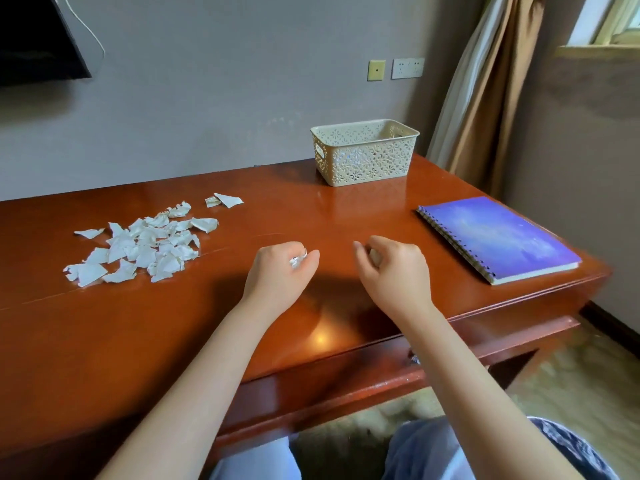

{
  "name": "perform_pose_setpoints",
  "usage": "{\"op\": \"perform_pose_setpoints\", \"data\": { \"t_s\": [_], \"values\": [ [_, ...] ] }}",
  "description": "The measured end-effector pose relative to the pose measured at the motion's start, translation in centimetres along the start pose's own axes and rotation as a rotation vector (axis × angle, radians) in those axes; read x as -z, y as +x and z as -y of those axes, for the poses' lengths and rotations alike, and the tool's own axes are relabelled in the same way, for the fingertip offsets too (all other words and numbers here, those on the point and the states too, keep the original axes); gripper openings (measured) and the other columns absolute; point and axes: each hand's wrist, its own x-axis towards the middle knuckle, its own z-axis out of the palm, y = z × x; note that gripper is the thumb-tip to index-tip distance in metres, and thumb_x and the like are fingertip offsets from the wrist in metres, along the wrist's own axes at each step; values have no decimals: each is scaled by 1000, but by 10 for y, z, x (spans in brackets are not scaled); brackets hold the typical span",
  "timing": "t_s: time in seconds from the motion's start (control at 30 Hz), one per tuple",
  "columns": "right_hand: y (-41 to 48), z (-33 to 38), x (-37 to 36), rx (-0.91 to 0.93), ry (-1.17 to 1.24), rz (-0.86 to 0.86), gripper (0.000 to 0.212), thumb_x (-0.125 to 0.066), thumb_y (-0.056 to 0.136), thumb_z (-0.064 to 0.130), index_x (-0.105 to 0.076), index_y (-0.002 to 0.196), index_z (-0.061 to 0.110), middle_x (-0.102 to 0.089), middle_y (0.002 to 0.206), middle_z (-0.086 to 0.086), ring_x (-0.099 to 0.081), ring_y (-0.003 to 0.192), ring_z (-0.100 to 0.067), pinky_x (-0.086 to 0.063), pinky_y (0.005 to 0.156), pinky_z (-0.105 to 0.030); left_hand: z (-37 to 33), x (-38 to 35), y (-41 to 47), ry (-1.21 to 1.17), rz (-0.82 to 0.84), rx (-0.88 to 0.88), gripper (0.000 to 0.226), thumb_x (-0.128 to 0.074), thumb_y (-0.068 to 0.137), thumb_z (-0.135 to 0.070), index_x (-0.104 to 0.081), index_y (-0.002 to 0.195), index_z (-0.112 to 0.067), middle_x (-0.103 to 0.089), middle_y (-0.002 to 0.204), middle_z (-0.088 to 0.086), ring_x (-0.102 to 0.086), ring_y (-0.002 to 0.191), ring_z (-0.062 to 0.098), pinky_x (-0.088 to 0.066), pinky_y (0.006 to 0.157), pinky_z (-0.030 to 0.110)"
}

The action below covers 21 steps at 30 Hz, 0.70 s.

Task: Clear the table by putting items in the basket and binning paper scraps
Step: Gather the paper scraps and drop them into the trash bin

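Observation:
Both hands hover over the middle of the red-brown table (pixel 346 216). My left hand (pixel 278 268) has its fingers curled round a small white paper scrap (pixel 298 260). Curled as well, my right hand (pixel 394 268) has a pale bit of paper showing between its fingers. A heap of several torn white paper scraps (pixel 138 245) lies at the left of the table. At the back stands a cream lattice basket (pixel 363 152). A purple spiral notebook (pixel 498 237) lies flat at the right.
The table's right edge runs just past the notebook, its front edge below my wrists. A curtain (pixel 485 91) hangs behind the right corner. A dark screen (pixel 38 36) is mounted on the wall at the upper left. No bin is in view.

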Motion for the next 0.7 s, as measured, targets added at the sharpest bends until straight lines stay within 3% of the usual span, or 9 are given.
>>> {"op": "perform_pose_setpoints", "data": {
  "t_s": [0.13,0.23,0.33,0.4,0.5,0.6,0.7],
  "values": [
    [-26,-14,36,-59,-35,-41,48,-51,86,34,-21,52,19,-19,42,4,-30,48,-26,-27,49,-29,-30,-12,-27,-100,10,-130,46,-57,89,-24,-33,49,-27,-31,48,-8,-38,48,15,-25,44,11],
    [-47,-30,64,-115,-38,-82,46,-54,88,32,-32,53,12,-23,42,2,-28,46,-22,-31,48,-30,-58,-25,-43,-183,12,-234,46,-61,86,-19,-33,50,-26,-24,46,-9,-40,52,10,-25,46,11],
    [-68,-50,89,-202,-60,-135,43,-53,87,34,-42,55,8,-26,42,2,-33,50,-27,-38,51,-34,-88,-44,-52,-252,24,-354,46,-57,83,-27,-25,50,-27,-18,47,-5,-25,58,16,-23,47,16],
    [-82,-67,104,-253,-81,-164,44,-54,86,33,-37,53,11,-25,41,1,-31,50,-27,-38,51,-34,-106,-61,-57,-290,45,-400,41,-51,79,-35,-25,50,-22,-17,49,0,-17,63,14,-21,50,22],
    [-103,-95,126,-349,-141,-175,49,-57,87,29,-28,50,16,-27,40,1,-30,49,-24,-35,51,-32,-130,-92,-67,-311,126,-414,40,-53,79,-37,-31,51,-18,-19,48,1,-19,61,15,-26,49,30],
    [-125,-124,141,-455,-190,-150,43,-56,89,29,-41,53,11,-38,44,0,-40,51,-26,-36,51,-31,-151,-126,-75,-306,235,-435,46,-58,81,-29,-26,47,-25,-19,44,-5,-21,59,15,-24,46,25],
    [-146,-158,148,-539,-234,-126,46,-54,90,29,-34,51,15,-39,45,1,-40,49,-24,-29,46,-26,-166,-167,-79,-275,376,-387,50,-61,85,-26,-28,47,-21,-25,46,-1,-22,56,21,-22,48,26]
  ]
}}
